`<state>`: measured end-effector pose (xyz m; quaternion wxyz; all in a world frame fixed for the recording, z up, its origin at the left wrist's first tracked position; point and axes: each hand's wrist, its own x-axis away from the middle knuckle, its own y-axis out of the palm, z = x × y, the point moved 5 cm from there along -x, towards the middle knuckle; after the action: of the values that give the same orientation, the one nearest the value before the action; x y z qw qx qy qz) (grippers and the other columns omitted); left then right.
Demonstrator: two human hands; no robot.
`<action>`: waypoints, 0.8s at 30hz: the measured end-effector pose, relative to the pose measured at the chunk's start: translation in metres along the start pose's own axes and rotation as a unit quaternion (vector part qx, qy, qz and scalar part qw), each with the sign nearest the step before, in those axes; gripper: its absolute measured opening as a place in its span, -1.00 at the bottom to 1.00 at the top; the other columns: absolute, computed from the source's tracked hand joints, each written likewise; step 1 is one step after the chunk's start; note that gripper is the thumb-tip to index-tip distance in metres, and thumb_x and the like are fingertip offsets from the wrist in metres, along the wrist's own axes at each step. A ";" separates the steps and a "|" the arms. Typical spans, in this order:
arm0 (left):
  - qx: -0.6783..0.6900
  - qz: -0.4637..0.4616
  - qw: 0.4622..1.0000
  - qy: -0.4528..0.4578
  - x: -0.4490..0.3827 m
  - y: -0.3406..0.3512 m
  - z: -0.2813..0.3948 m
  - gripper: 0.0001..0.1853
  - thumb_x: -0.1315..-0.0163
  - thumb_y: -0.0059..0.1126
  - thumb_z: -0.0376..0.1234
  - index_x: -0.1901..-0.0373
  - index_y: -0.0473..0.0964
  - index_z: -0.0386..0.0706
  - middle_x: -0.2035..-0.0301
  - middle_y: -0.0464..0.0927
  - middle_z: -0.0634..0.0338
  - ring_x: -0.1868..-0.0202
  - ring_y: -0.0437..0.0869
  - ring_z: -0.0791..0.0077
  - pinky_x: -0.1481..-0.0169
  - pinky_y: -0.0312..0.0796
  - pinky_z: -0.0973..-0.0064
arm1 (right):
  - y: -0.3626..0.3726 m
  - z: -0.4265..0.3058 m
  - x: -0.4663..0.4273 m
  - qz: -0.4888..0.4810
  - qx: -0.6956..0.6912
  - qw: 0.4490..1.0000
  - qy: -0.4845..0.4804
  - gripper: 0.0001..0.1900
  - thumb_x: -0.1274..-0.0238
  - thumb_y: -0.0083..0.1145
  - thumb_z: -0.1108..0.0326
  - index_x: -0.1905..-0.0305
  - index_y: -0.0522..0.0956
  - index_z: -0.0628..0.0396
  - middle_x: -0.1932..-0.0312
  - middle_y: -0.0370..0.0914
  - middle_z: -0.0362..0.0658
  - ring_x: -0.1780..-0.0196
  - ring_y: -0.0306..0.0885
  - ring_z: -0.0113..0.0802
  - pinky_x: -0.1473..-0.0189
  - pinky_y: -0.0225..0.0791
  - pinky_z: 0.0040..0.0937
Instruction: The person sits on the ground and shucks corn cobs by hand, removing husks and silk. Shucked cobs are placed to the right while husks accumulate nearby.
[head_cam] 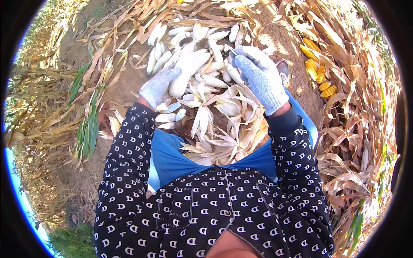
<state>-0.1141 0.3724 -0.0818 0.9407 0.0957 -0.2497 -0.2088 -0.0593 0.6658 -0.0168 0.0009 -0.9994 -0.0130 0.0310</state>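
Observation:
My left hand (159,84), in a pale knitted glove, grips the side of a large ear of corn in its pale husk (183,75), which is tilted away from me. My right hand (258,75), gloved likewise, is curled with the thumb pressed forward. A thin, pale, pointed thing (232,51) sticks out between its thumb and fingers; most of it is hidden in the glove. Beneath and beyond both hands lies a heap of husk-covered corn ears (211,80). Peeled-back, dry husks (232,138) are piled between my knees.
Several bare yellow corn cobs (311,69) lie at the right beside dry corn stalks and leaves (348,129). More stalks (42,106) lie at the left, with some green leaves (92,124). A shoe (283,69) rests on the soil past my right wrist.

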 end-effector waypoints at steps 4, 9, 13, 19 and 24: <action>0.133 -0.033 0.989 0.055 0.022 0.042 -0.003 -0.40 -0.61 0.00 -0.22 -0.55 0.16 -0.28 -0.10 0.62 -0.10 -0.02 0.78 0.11 -0.09 0.72 0.17 | 0.029 -0.012 0.010 -0.013 0.275 0.943 -0.186 -0.84 -0.42 0.23 0.30 0.04 0.70 0.08 0.20 0.72 -0.03 0.08 0.68 -0.02 -0.10 0.45 -0.16; 0.131 -0.019 0.991 0.021 0.016 0.057 -0.035 -0.42 -0.59 0.06 -0.13 -0.49 0.29 -0.25 -0.07 0.63 -0.04 0.03 0.78 0.22 0.02 0.74 0.28 | 0.050 -0.009 0.015 -0.037 0.405 0.880 -0.247 -0.84 -0.36 0.26 0.32 0.05 0.71 0.05 0.20 0.73 -0.06 0.15 0.71 -0.01 0.08 0.51 -0.13; 0.047 -0.029 0.998 0.036 0.021 0.065 -0.030 -0.43 -0.50 0.22 -0.24 -0.44 0.34 -0.28 -0.11 0.60 -0.02 0.01 0.74 0.27 -0.04 0.68 0.39 | 0.055 -0.007 0.016 -0.046 0.445 0.855 -0.263 -0.86 -0.34 0.27 0.31 0.07 0.71 -0.02 0.24 0.72 -0.13 0.20 0.67 -0.03 0.11 0.46 -0.11; -0.315 0.079 0.931 0.168 0.024 0.060 -0.008 -0.38 -0.38 0.37 -0.20 -0.36 0.43 -0.32 -0.15 0.55 -0.08 -0.19 0.63 0.17 -0.26 0.52 0.25 | 0.066 -0.007 0.020 -0.052 0.474 0.851 -0.222 -0.87 -0.38 0.25 0.28 0.08 0.71 -0.02 0.20 0.73 -0.13 0.14 0.73 -0.05 0.12 0.59 -0.15; -0.528 0.062 0.810 0.249 0.037 0.060 -0.001 -0.27 -0.27 0.48 -0.04 -0.36 0.47 -0.25 -0.16 0.54 -0.17 -0.21 0.63 0.06 -0.28 0.51 0.21 | 0.068 0.000 0.016 -0.069 0.489 0.841 -0.223 -0.85 -0.40 0.22 0.27 0.06 0.71 0.00 0.19 0.72 -0.09 0.13 0.73 -0.02 0.12 0.60 -0.14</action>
<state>-0.0638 0.4098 -0.0493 0.8873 -0.3827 0.1361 -0.2186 -0.0413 0.5982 -0.0178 0.4885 -0.8318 -0.0653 0.2555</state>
